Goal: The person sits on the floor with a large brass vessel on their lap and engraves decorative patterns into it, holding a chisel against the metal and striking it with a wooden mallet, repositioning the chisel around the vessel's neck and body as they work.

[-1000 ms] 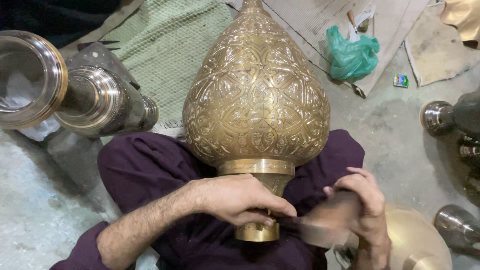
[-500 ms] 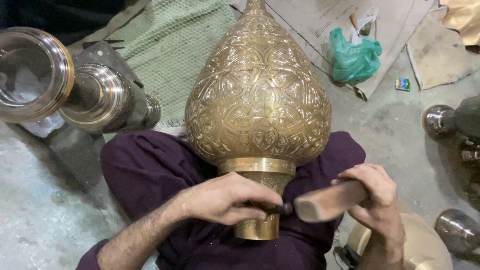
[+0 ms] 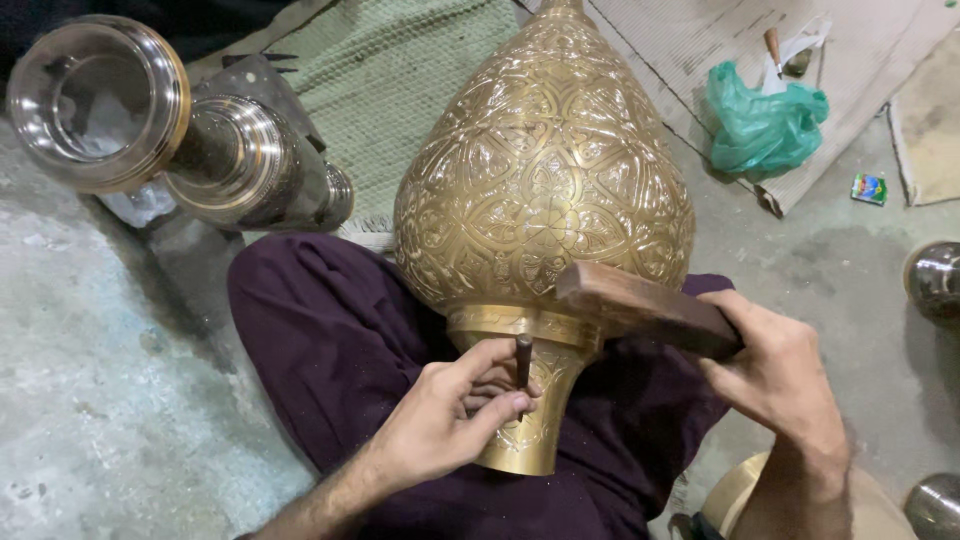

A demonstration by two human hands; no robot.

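Note:
A large engraved brass vessel (image 3: 545, 190), teardrop-shaped, lies across my lap with its flared neck (image 3: 525, 400) toward me. My left hand (image 3: 450, 420) pinches a short dark metal punch (image 3: 522, 360) upright against the neck. My right hand (image 3: 780, 375) grips a brown wooden block (image 3: 640, 305), raised just above and to the right of the punch. The block is apart from the punch head.
A polished metal stand (image 3: 180, 140) lies at the upper left. A green woven mat (image 3: 390, 90) lies behind the vessel, a green plastic bag (image 3: 765, 125) at the upper right. More metal pieces (image 3: 935, 280) sit at the right edge. Bare concrete floor (image 3: 100, 380) spreads to the left.
My right hand has lifted the wooden block up and away from the punch. My left hand keeps the punch on the vessel's neck. The view has come closer.

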